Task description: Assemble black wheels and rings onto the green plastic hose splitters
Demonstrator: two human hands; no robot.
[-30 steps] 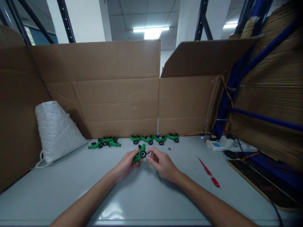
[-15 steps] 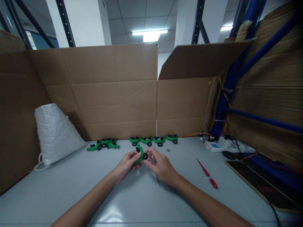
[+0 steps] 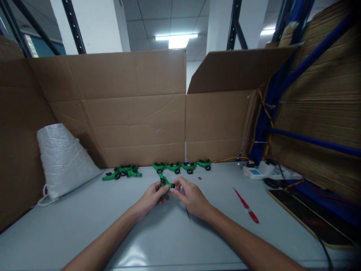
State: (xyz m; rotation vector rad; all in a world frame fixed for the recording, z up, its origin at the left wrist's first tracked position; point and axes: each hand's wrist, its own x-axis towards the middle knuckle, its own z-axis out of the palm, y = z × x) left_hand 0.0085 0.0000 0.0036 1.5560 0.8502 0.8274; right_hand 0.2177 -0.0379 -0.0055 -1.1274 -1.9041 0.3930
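My left hand (image 3: 151, 197) is closed round a small green toy vehicle (image 3: 167, 184) with black wheels, held just above the table. The fingertips of my right hand (image 3: 194, 197) touch the black wheel on the toy's right end. Tucked in that same hand is a thin screwdriver (image 3: 188, 215); its dark shaft points down below the palm, and a bit of bluish handle shows between the fingers. Beyond my hands stands a row of similar green toy vehicles (image 3: 190, 167). A small black ring (image 3: 200, 178) lies on the table to the right of my fingers.
More green toys (image 3: 123, 172) are bunched at the back left, beside a white sack (image 3: 66, 162). A red screwdriver-like tool (image 3: 246, 205) lies on the right. Farther right are a power strip (image 3: 256, 172) and a dark flat panel (image 3: 307, 218). Cardboard walls (image 3: 135, 124) enclose the table.
The green toy has turned in my fingers, so its wheel now shows edge-on and its far end tips away. Both hands keep about the same place; the view has shifted slightly.
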